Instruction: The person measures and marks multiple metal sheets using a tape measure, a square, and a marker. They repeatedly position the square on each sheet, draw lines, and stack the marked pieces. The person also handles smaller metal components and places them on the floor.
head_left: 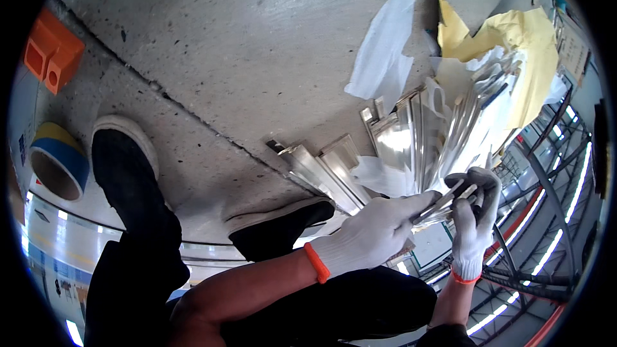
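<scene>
A white knitted glove with an orange cuff covers my left hand [376, 231]. Its thumb and fingers are closed on the ends of thin metal strips [439, 205]. My right hand [474, 222], in a white glove with dirty grey fingertips, curls around the other side of the same strips. How many strips lie between the hands is hard to make out. Just beyond them fans a pile of shiny flat metal bars [402, 138] on the floor. White wrapping sheets [385, 177] lie among the bars, and torn yellow paper [533, 71] spreads at the far right.
The grey concrete floor [257, 58] has a dark crack running across it. A loose white sheet [384, 48] lies beyond the bars. Left of my black shoes [128, 167] are an orange plastic block [61, 45] and a blue and yellow roll [61, 164]. Dark metal framing [549, 199] stands at right.
</scene>
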### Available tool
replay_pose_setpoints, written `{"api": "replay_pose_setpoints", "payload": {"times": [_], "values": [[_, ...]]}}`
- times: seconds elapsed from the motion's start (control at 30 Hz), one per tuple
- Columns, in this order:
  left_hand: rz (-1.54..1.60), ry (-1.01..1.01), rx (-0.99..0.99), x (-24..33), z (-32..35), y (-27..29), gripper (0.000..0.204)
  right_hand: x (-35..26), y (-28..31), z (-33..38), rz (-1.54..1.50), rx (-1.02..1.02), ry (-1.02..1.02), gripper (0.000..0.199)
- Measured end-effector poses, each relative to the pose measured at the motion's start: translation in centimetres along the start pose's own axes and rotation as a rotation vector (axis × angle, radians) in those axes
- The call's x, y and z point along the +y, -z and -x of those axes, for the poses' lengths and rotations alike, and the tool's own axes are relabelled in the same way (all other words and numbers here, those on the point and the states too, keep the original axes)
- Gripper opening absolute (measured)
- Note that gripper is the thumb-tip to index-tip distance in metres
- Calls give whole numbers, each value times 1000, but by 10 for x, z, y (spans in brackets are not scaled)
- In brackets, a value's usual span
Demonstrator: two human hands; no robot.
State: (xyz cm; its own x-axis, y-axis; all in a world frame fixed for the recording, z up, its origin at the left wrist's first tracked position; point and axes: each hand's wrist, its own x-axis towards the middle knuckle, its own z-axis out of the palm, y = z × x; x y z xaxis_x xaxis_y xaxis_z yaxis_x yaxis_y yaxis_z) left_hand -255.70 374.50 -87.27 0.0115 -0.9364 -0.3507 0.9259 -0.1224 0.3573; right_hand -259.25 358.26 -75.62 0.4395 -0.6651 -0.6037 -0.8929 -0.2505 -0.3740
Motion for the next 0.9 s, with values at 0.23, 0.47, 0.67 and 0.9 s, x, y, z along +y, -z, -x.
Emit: {"api": "replay_pose_setpoints", "payload": {"times": [0.23, 0.47, 0.67, 0.9], "values": [[-108, 22, 0, 4, -3, 11, 54, 1, 1, -6, 41, -89, 94, 44], [-221, 76, 113, -4, -1, 4, 55, 0, 9, 4, -45, -60, 45, 47], [-213, 223, 275, -6, -8, 36, 61, -4, 10, 5, -62, -72, 63, 46], [370, 246, 225, -23, 15, 11, 48, -7, 12, 4, 22, -88, 89, 44]]}}
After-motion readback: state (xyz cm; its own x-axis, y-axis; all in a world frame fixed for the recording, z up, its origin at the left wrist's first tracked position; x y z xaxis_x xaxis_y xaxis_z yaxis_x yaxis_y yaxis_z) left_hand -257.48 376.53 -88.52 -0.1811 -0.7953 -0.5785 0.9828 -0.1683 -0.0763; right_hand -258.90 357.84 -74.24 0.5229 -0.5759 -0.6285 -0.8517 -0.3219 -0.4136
